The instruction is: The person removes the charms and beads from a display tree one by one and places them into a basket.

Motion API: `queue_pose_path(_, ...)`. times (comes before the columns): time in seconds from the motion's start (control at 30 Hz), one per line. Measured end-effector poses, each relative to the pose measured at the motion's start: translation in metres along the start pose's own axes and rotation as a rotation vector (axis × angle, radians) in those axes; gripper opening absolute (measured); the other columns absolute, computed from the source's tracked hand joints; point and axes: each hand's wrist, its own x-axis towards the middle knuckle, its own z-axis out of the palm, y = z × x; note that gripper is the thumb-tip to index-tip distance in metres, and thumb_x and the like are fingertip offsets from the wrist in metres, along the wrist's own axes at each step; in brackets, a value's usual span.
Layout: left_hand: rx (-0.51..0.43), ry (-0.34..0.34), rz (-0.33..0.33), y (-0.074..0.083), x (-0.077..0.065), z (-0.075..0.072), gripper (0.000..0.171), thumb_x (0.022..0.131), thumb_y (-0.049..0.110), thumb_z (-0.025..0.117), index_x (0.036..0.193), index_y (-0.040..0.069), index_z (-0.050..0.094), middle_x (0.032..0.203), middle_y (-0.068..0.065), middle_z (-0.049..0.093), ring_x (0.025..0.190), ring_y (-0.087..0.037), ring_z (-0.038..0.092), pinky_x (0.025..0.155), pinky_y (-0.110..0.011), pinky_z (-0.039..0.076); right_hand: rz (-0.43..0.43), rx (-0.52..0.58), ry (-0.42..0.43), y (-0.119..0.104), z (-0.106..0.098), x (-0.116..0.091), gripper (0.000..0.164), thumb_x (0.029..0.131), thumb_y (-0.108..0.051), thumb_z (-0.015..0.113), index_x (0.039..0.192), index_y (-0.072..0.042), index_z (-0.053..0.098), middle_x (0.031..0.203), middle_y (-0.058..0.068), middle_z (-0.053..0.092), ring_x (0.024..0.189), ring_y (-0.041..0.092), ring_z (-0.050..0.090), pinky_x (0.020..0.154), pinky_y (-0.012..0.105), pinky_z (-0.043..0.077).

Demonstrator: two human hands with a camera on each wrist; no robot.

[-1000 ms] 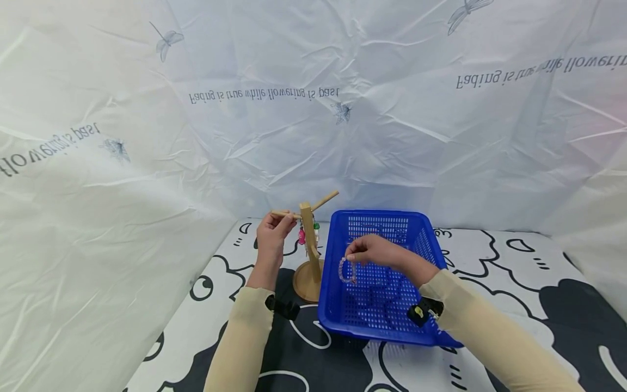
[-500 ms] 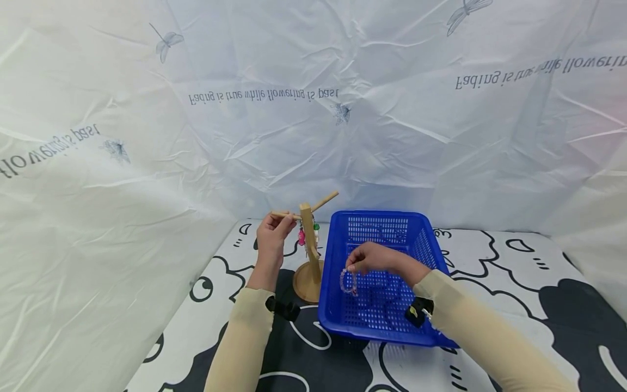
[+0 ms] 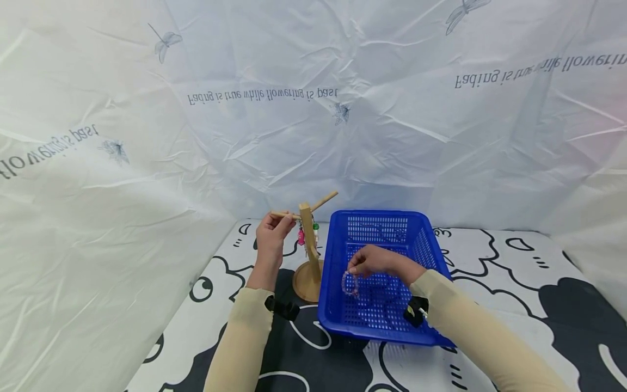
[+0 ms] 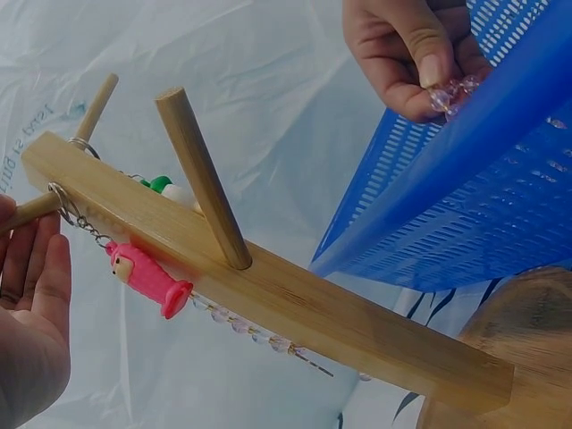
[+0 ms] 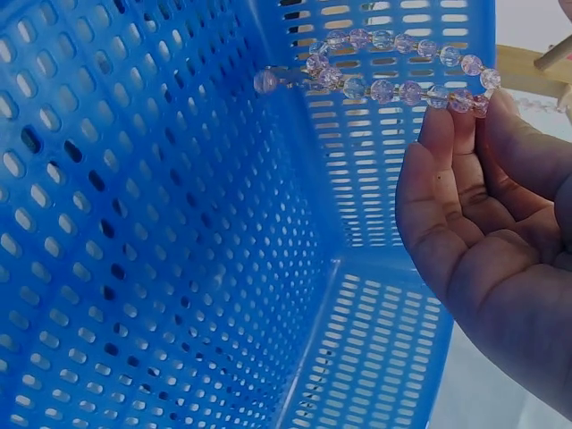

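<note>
A bracelet of clear pink and bluish beads [image 5: 404, 43] hangs from my right hand [image 3: 374, 260], pinched between thumb and fingers over the blue plastic basket [image 3: 387, 338]. To the left stands a wooden stand [image 3: 309, 239] with a round base and several pegs. My left hand [image 3: 271, 234] grips one of its upper pegs [image 4: 36, 210] near the tip. On that peg hangs a keyring with a pink figure charm [image 4: 147, 279]. Behind the post, a green and white charm [image 4: 165, 188] and a strand of clear beads [image 4: 241, 323] are partly hidden.
The basket, with slotted walls, stands just right of the stand's base [image 3: 303, 286]. Under both lies a black and white patterned cloth [image 3: 220, 294]. A pale printed sheet [image 3: 313, 147] rises behind and at the sides.
My right hand has lowered a little within the basket's outline, the bead bracelet still pinched. My left hand stays on the peg, and the stand has not moved.
</note>
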Motion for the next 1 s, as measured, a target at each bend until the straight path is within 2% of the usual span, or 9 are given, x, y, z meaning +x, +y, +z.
queue_pose_path(0.27,-0.015,-0.009,-0.003,0.001,0.000,0.001,0.007,0.097,0.002,0.066,0.104,0.003,0.065,0.087,0.005,0.065,0.082,-0.003,0.070,0.082,-0.014,0.061,0.026,0.013,0.017,0.009,-0.001,0.003,0.022,0.103,-0.010,0.059,0.111,0.008,0.071,0.103,0.015,0.074,0.098,0.025,0.070,0.091,0.040,0.063)
queue_pose_path(0.43,-0.019,-0.009,-0.002,0.002,0.000,0.001,0.006,0.097,0.002,0.066,0.103,0.004,0.066,0.086,0.006,0.065,0.081,-0.003,0.071,0.082,-0.014,0.062,0.035,0.031,0.024,0.014,-0.002,0.005,0.021,0.103,-0.008,0.058,0.110,0.007,0.071,0.100,0.014,0.072,0.094,0.022,0.070,0.091,0.042,0.063)
queue_pose_path(0.73,0.003,-0.009,0.011,0.002,0.001,0.001,0.008,0.097,0.004,0.067,0.105,0.003,0.066,0.086,0.005,0.065,0.083,-0.005,0.071,0.082,-0.015,0.062,0.079,0.029,0.092,0.021,-0.003,0.008,0.024,0.103,-0.006,0.057,0.116,0.010,0.069,0.109,0.021,0.072,0.102,0.028,0.071,0.097,0.046,0.062)
queue_pose_path(0.83,0.001,-0.009,0.012,0.001,0.001,0.000,0.007,0.097,0.005,0.067,0.104,0.003,0.066,0.086,0.005,0.065,0.084,-0.006,0.072,0.082,-0.015,0.062,0.091,0.027,0.115,0.023,-0.003,0.009,0.023,0.103,-0.007,0.058,0.116,0.009,0.070,0.106,0.020,0.073,0.096,0.026,0.071,0.095,0.045,0.063)
queue_pose_path(1.0,-0.006,-0.010,0.003,0.000,0.000,0.000,0.008,0.098,0.003,0.066,0.106,0.001,0.065,0.086,0.005,0.065,0.082,-0.005,0.071,0.082,-0.015,0.062,0.125,0.052,0.145,0.027,-0.003,0.012,0.022,0.104,-0.008,0.057,0.111,0.007,0.072,0.092,0.011,0.070,0.081,0.017,0.062,0.085,0.041,0.061)
